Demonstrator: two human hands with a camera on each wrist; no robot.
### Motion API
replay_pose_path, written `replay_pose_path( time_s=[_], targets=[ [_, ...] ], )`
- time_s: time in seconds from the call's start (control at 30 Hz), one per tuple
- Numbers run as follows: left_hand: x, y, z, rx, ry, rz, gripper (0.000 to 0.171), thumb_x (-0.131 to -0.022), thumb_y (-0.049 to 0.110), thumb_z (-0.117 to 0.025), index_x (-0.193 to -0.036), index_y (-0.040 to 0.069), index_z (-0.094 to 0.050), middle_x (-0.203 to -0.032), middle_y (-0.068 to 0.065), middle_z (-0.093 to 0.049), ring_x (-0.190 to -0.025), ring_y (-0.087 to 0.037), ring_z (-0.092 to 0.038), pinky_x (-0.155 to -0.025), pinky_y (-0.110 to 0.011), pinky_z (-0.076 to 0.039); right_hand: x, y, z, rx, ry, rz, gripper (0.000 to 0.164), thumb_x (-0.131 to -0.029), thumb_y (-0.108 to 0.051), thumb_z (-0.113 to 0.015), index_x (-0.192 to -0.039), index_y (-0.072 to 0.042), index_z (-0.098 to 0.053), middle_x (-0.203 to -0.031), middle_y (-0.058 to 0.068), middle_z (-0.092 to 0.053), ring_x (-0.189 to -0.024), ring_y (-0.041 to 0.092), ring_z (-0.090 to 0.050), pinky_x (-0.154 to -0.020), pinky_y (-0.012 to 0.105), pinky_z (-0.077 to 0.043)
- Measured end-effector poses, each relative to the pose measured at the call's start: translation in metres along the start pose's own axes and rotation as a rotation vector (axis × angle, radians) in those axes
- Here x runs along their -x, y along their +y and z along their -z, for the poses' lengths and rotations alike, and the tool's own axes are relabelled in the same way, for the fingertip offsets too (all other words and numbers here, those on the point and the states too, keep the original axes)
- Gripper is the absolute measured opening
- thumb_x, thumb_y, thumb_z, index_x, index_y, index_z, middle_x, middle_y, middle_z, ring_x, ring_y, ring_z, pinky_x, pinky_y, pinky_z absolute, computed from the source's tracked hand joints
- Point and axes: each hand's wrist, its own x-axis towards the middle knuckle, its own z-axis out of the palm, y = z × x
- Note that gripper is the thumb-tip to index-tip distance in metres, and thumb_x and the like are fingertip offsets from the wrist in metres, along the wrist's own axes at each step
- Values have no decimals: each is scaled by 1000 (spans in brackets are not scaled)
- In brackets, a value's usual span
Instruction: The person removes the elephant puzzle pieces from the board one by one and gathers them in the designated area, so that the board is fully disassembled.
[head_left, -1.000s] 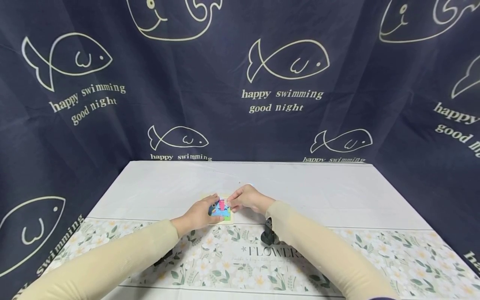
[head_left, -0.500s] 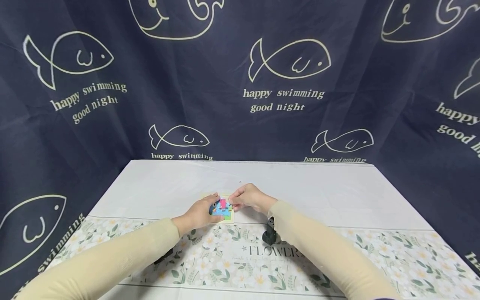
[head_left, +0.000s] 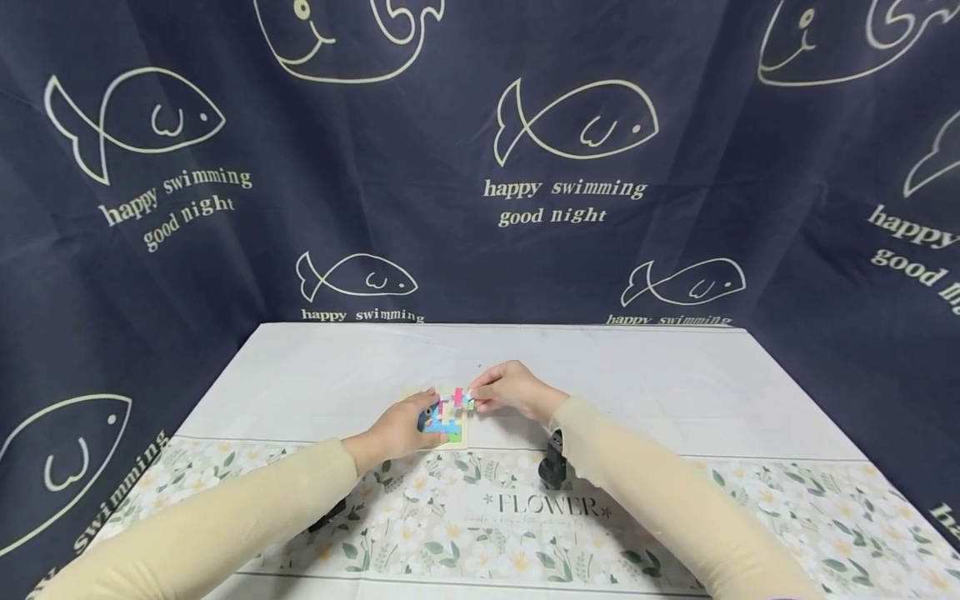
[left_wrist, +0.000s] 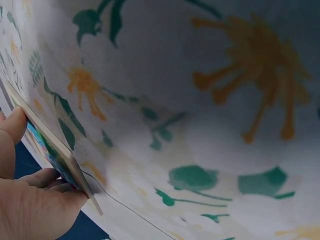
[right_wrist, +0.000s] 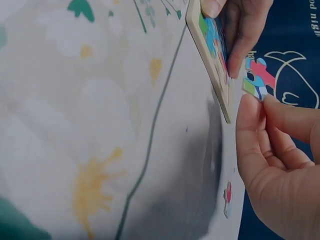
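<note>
On the table lies a small wooden jigsaw puzzle board (head_left: 463, 435) with a pale frame and a blue, green and dark picture. My left hand (head_left: 397, 427) rests over its left part, thumb near the front edge and fingers towards the back. In the left wrist view, that thumb (left_wrist: 17, 122) touches the frame's edge. My right hand (head_left: 513, 388) pinches a pink, blue and green puzzle piece (right_wrist: 257, 77) between thumb and fingertips, raised over the board's right side. A pale bare patch shows in the board near that piece. My left fingers hide part of the picture.
Another loose puzzle piece (right_wrist: 227, 200) with red on it lies on the table below my right hand. A floral strip (head_left: 480, 533) crosses the front of the white tabletop (head_left: 637, 375). A dark fish-print curtain (head_left: 450, 150) stands behind and at both sides.
My right hand has moved up and to the right, lifting the pink and blue piece off the board. A pale gap now shows there. My left hand has stayed in place.
</note>
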Motion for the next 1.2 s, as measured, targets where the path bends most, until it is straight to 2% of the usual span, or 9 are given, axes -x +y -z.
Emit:
replay_pose_path(
  time_s=[0.23, 0.63, 1.03, 1.2],
  targets=[
    [-1, -3, 0, 7, -1, 4, 76, -85, 28, -76, -144, -3, -40, -157, -14, -31, -144, -36, -29, -119, -49, -26, -2, 2, 13, -14, 57, 24, 16, -89, 3, -64, -103, 10, -68, -90, 15, -72, -67, 14, -69, -77, 34, -62],
    [-1, -5, 6, 23, -47, -25, 72, -87, 20, -73, -145, -5, -38, -157, -16, -30, -144, -37, -28, -119, -50, -25, -8, 9, 37, -71, 124, 2, 22, -89, 3, -65, -109, 13, -65, -72, 7, -68, -62, 10, -65, -72, 28, -62],
    [-2, -8, 4, 14, -28, -29, 73, -87, 22, -73, -145, -4, -38, -156, -15, -32, -144, -36, -29, -119, -49, -26, -10, 14, 54, -96, 164, -9, 26, -90, 3, -62, -114, 14, -61, -71, 4, -67, -61, 8, -63, -67, 22, -60],
    [-1, -7, 4, 26, -23, -38, 73, -86, 20, -74, -144, -5, -38, -156, -17, -32, -144, -37, -29, -119, -49, -25, -8, 15, 58, -96, 168, -37, 26, -91, 2, -62, -114, 13, -61, -72, 6, -69, -63, 9, -66, -69, 25, -61]
  ],
)
